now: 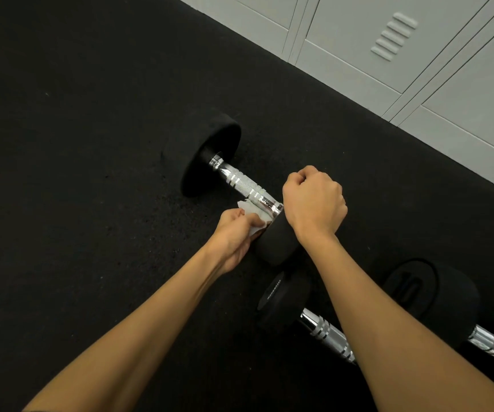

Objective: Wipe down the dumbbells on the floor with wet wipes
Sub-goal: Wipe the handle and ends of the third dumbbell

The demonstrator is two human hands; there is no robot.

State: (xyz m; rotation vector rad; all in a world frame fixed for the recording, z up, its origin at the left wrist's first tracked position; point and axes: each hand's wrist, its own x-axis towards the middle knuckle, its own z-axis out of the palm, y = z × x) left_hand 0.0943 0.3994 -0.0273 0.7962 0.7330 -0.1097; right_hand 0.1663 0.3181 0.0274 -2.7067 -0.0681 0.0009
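Dumbbell (239,185): is lying on the black floor (76,144), near grey lockers (418,55).
Left hand (233,236): a white wet wipe (253,214) is being pinched against the handle's near end.
Right hand (314,200): is being rested, fist closed and empty, on the near weight head.
Other dumbbells (329,334): are lying just behind.

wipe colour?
White; the wipe is pinched in the left hand against the dumbbell handle. Head view.
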